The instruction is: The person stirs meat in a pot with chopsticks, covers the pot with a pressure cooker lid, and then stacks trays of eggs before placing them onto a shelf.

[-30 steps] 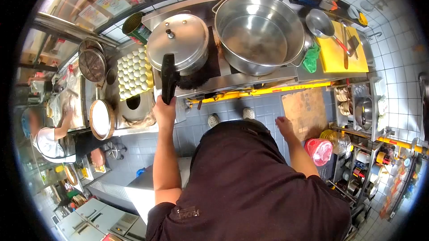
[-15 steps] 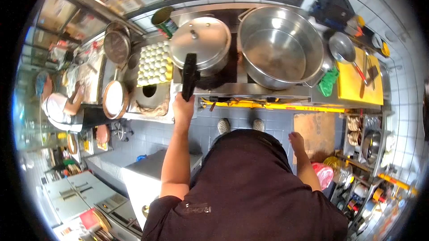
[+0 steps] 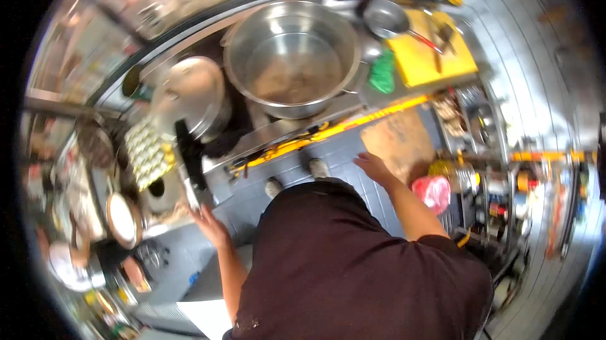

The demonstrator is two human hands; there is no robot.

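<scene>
A lidded metal pressure cooker (image 3: 192, 91) with a long black handle (image 3: 189, 154) sits on the left of the stove. My left hand (image 3: 213, 229) is just below the handle's end, by the counter edge. Its fingers look stretched out and apart from the handle, though motion blurs them. A wide, open steel pot (image 3: 293, 91) stands to the right of the cooker, and its bottom shows through the top. My right hand (image 3: 374, 170) hangs free over the floor, in front of the stove, with loose fingers and nothing in them.
A tray of eggs (image 3: 145, 154) lies left of the cooker. To the right are a green cloth (image 3: 382, 72), a small pan (image 3: 386, 19) and a yellow cutting board (image 3: 435, 62) with utensils. A pink bag (image 3: 431, 195) stands near shelves. Another person (image 3: 69, 264) works at the far left.
My left hand has let go of the black handle and drawn back toward me. The view has turned right, and my right arm has come forward over the floor.
</scene>
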